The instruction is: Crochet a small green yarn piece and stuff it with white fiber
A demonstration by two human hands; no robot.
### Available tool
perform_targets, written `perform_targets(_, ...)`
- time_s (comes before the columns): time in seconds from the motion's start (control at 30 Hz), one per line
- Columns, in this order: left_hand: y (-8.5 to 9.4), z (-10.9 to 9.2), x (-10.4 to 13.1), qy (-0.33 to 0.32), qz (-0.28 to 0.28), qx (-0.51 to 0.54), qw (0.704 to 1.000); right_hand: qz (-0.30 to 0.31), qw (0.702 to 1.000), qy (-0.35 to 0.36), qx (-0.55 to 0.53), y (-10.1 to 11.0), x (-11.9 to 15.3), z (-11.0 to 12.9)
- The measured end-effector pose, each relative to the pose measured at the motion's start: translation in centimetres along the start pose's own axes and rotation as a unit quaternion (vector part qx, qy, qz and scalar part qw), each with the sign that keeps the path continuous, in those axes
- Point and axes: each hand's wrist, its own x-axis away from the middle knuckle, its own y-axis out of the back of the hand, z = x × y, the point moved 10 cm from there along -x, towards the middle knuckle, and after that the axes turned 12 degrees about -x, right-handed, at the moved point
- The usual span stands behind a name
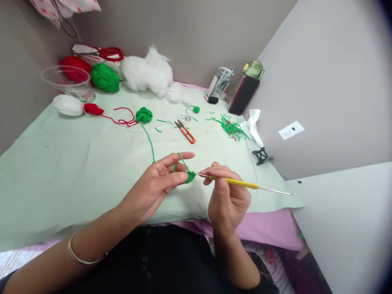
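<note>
My left hand [161, 179] pinches a small green crochet piece [190, 177] between thumb and finger. Green yarn [150, 141] runs over its raised index finger and back to a small green yarn ball [143, 115] on the table. My right hand [229, 198] is closed on a crochet hook [239, 182] with a yellow grip, held like a pen. The hook's left tip meets the crochet piece; whether a loop sits on it is too small to tell. Its other metal end points right. Beyond the hands lie orange thread snips [185, 132], blades pointing away.
At the back left are white stuffing [148, 73], a green skein [105, 77], a red skein [75, 69], red-handled scissors [110, 53] and a clear tub [65, 83]. Yarn scraps [231, 127], a phone [244, 96], a clear cup [221, 85] and a black clip [261, 156] stand or lie right.
</note>
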Motion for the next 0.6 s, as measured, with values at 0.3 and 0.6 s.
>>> perform_targets(0.3, -0.3, 0.1, 0.1, -0.016, -0.024, -0.014, 0.999, 0.064, 0.965, 0.151, 0.205, -2.2, 1.5, 2.0)
perform_targets(0.6, 0.1, -0.2, -0.1, -0.013, -0.017, -0.031, 0.999, 0.014, 0.997, -0.052, -0.061, -0.4, -0.1, -1.0)
